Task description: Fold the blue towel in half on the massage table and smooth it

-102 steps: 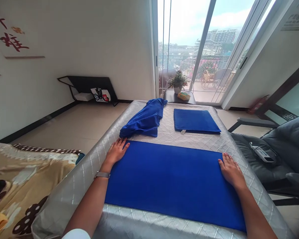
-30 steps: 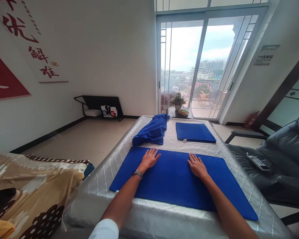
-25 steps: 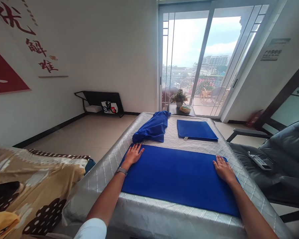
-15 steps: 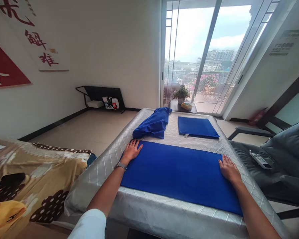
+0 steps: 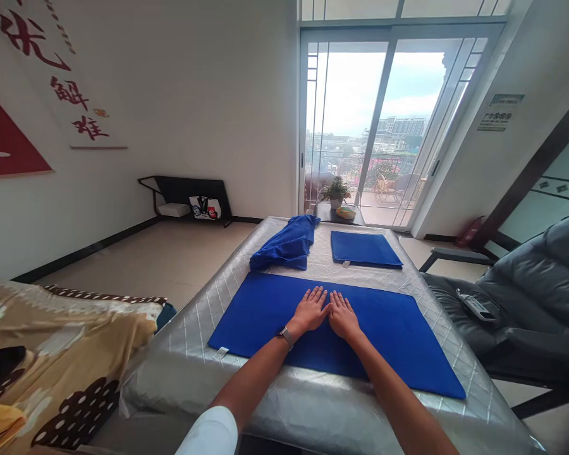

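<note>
**Blue cloth [image 5: 260, 309] looking pretty much flat**

It's at the near end of a silvery mattress [image 5: 322, 398], and I'd call the smoothing nearly done: plain deep blue, straight edges, barely a wrinkle, white tag [image 5: 220, 353] poking out at one corner. Left hand [image 5: 312, 311] and right hand [image 5: 344, 316] are palms-down mid-cloth, fingers straight and only slightly apart, gripping nothing. Beyond it, the rumpled cloth [image 5: 284, 245] seems left to do; the folded cloth [image 5: 366, 249] on the right looks finished.

We read 优, 解 and 难 downward in red on the white hanging wall scroll [image 5: 69, 82]. We cannot make out the pale rectangular wall notice [image 5: 500, 114] or the small white fabric tag [image 5: 221, 354] on the flat blue rectangular cloth [image 5: 265, 309].
</note>
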The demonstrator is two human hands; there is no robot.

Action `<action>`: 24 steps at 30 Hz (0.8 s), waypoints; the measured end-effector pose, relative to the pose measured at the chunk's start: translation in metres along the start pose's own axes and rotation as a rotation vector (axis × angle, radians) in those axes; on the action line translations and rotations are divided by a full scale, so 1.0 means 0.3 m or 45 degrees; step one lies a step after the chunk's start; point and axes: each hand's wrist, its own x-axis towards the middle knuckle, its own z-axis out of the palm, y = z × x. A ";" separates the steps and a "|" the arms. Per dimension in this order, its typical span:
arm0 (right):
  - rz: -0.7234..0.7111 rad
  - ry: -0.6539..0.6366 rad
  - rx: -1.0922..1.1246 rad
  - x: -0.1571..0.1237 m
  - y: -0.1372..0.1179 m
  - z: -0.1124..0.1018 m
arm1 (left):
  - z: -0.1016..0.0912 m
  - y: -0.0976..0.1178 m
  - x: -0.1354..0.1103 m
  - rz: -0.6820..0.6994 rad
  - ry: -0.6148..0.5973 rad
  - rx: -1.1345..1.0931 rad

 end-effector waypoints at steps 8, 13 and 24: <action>0.329 -0.033 -0.223 -0.152 0.377 -0.014 | -0.136 -0.391 -0.270 -0.400 -0.115 0.143; 0.579 -0.008 -0.279 -0.297 0.677 -0.045 | -0.203 -0.676 -0.503 -0.728 -0.044 0.260; 0.059 0.507 0.214 -0.298 0.304 -0.047 | -0.183 -0.322 -0.354 -0.286 0.067 0.207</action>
